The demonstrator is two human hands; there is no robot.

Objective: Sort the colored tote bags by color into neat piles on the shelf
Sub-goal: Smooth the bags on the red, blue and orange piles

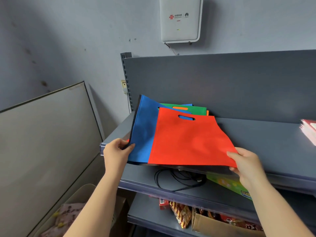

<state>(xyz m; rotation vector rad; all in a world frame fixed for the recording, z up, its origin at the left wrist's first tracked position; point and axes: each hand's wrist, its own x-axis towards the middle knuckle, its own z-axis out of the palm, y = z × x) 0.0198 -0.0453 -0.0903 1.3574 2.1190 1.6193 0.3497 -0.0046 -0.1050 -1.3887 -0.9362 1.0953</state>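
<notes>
A stack of flat tote bags lies at the left end of the grey top shelf (256, 134) and hangs over its front edge. On top is a red bag (188, 141) with a cut-out handle. Under it lies a blue bag (145, 130). A green bag (196, 109) and an orange edge (207, 112) peek out at the back. My left hand (118, 151) pinches the stack's lower left corner at the blue bag, over a dark layer. My right hand (244, 161) grips the red bag's lower right corner, thumb on top.
A white router box (180, 19) hangs on the wall above. Red and white packets (309, 130) lie at the shelf's right end. The lower shelf holds black cables (172, 180) and a green box (229, 185). Snack packs and a cardboard box (222, 224) sit below. A grey board (47, 142) leans at left.
</notes>
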